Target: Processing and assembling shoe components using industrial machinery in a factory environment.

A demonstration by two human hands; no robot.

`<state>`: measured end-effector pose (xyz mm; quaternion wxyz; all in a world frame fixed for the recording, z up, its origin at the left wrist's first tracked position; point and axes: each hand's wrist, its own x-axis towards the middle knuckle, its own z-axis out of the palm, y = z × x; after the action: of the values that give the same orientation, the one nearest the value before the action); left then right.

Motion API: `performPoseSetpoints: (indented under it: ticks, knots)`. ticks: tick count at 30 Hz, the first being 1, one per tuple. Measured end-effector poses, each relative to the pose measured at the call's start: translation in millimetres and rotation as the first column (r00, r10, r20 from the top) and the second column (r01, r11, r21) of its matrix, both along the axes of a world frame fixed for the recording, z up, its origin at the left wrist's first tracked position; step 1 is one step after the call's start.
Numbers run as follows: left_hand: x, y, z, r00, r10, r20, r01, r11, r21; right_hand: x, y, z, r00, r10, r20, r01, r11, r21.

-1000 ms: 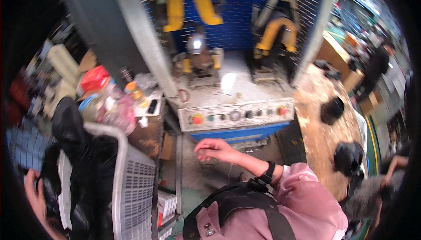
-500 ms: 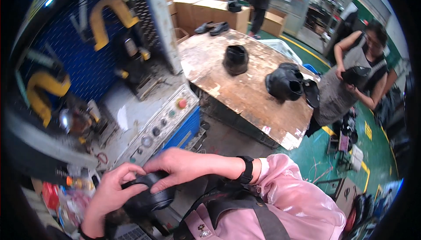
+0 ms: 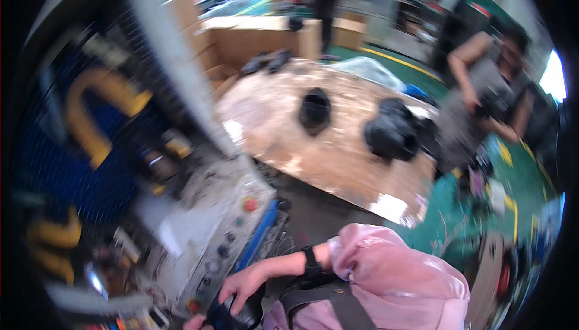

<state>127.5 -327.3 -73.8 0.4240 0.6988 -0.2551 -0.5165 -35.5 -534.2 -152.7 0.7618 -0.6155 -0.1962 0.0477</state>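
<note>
Low at the bottom edge, a black shoe upper [image 3: 248,313] is between my hands, partly cut off by the frame. My right hand [image 3: 242,286] grips it from above with curled fingers. Only a bit of my left hand [image 3: 196,323] shows, pressed against the shoe upper's left side, and its remaining fingers are out of frame. Motion blurs the whole view. Just beyond my hands is a machine's control panel [image 3: 238,233] with a red button [image 3: 249,204] and dark knobs.
Yellow curved arms [image 3: 90,110] stand in the blue-backed machine at left. Across from me, a worn wooden table [image 3: 271,113] bears black shoe uppers [image 3: 391,131] and another upper [image 3: 315,111]. A co-worker [image 3: 482,98] stands at its right end, holding something dark. Cardboard boxes [image 3: 253,37] sit behind.
My view has shifted, and both hands with the shoe upper have dropped toward the bottom edge. My left hand is now mostly out of frame. The co-worker's hands have drawn in closer.
</note>
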Motion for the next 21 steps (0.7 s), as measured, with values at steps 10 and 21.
performPoseSetpoints:
  ticks: [10,21]
  knots:
    - [75,-11,102,0.687,0.418,0.595,-0.06,0.848,-0.526,113,-45,106,0.963,-0.226,-0.147,0.242,0.965,0.099]
    - [209,-88,66,0.815,0.551,0.18,-0.382,0.744,-0.548,255,-50,108,0.773,-0.431,-0.465,0.625,0.641,0.446]
